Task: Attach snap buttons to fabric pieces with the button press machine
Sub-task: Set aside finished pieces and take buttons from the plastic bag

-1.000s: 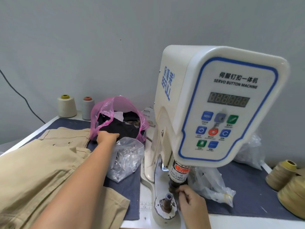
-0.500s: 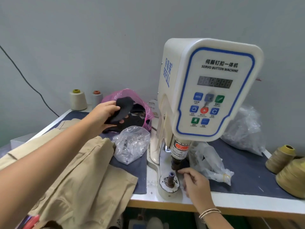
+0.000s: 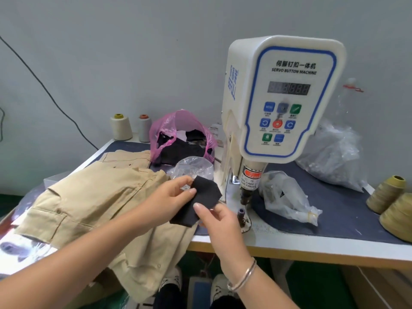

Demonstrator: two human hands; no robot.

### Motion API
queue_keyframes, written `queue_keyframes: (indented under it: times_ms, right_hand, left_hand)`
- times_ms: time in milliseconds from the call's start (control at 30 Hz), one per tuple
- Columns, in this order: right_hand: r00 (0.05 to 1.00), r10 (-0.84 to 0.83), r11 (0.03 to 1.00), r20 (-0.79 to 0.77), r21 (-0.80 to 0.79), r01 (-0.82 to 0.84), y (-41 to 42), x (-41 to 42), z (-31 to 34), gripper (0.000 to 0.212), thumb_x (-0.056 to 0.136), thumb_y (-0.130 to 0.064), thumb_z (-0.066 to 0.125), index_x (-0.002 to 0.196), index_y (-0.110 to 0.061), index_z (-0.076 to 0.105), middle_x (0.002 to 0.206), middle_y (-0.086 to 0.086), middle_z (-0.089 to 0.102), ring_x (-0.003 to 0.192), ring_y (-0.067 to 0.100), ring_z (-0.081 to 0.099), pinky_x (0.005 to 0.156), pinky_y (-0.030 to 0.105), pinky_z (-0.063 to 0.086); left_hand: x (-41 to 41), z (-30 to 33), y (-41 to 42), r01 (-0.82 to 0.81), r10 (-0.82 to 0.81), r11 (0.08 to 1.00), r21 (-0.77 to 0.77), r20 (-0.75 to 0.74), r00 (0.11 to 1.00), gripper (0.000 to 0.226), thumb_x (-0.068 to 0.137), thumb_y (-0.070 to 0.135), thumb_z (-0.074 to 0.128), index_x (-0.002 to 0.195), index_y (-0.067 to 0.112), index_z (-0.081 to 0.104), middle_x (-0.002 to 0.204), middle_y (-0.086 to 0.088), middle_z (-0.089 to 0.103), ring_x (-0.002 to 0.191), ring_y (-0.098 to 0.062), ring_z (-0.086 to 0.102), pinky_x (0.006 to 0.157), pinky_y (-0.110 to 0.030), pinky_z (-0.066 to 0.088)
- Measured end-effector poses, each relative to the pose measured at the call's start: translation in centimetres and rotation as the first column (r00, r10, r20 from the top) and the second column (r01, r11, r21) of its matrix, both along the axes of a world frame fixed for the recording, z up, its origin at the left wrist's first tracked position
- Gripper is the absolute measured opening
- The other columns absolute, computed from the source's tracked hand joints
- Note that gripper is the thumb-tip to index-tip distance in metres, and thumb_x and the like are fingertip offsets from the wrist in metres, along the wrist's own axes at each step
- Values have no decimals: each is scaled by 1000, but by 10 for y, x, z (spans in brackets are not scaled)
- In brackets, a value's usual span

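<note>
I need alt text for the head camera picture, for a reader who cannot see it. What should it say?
Two hands, left hand and right hand, pinch a small black fabric piece just left of the lower die of a white button press machine. Beige garments lie on the left of the table, with a pink bag of black pieces behind.

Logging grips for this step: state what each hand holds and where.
Both hold the black fabric piece. The left hand pinches its upper left edge; the right hand pinches its lower right edge, thumb on top.
</note>
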State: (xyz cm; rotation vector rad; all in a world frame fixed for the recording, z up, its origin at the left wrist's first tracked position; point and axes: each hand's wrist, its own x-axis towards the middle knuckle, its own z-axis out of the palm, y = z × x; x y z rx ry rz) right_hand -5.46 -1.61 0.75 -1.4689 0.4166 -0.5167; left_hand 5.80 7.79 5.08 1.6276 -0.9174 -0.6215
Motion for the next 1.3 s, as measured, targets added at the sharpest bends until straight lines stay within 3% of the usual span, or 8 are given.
queue_keyframes:
  times_ms: [167,433,600,733,933,1100,1200,1300]
  right_hand:
    - [992,-129,978,14,168,124,-13,11,-3,10,90,-24,62,92,-18,70,84,1,74,80,11,70,65,21,54]
    - [988,-146,980,48,142,137,-21,17,-5,13,95,-22,55,94,-27,67,100,6,71,97,21,66,89,43,53]
    - [997,25,973,75,228,-42,-26,18,0,31,97,-11,48,99,-37,66,97,-6,73,91,12,69,76,31,55]
    - [977,211,977,-30,49,-210,-20,11,-7,31,96,-8,49,104,-34,63,101,-12,72,98,7,66,79,21,52]
    - [929,351,933,-114,125,-337,-9,1,-24,29,92,-2,54,116,-18,59,93,-8,73,84,5,68,72,18,52]
    - [901,404,905,-158,209,-369,-14,-9,-27,14,92,-5,54,100,0,65,64,-1,64,52,7,56,48,16,43]
    - [958,279,906,-70,349,-239,-21,-6,-25,14,93,-7,52,94,-4,66,57,-2,59,42,4,48,38,15,35]
    - [985,169,920,-37,364,-144,-26,2,-25,16,95,-11,51,99,-9,67,62,-3,65,47,2,56,40,12,39]
  left_hand:
    - [-3,-19,15,110,-96,991,70,-178,979,35,87,12,66,118,17,50,88,-6,73,75,-19,66,68,-30,48]
    - [-9,-52,22,109,-84,984,141,-172,982,8,95,12,55,100,7,59,77,-7,73,62,-12,66,52,-11,40]
    - [6,-58,32,169,-118,961,217,-228,966,27,83,33,62,108,25,66,105,8,72,98,-9,67,78,-22,52]
    - [15,-53,28,-38,92,992,120,-483,871,42,74,54,67,95,18,73,91,0,74,79,-11,69,64,-24,52]
    - [8,-66,28,-108,145,987,117,-376,915,17,87,10,67,102,16,70,85,-3,70,69,-8,62,58,-17,50]
    - [24,-62,33,-178,170,981,79,96,981,10,92,7,59,94,15,66,88,2,68,79,-6,60,73,-20,47]
    - [49,-60,32,-440,326,898,8,661,676,28,85,22,69,111,17,62,117,-1,55,111,-13,49,96,-31,38]
    - [74,-54,25,-638,290,741,210,758,585,38,80,39,69,112,23,55,118,-2,49,115,-26,44,92,-39,37]
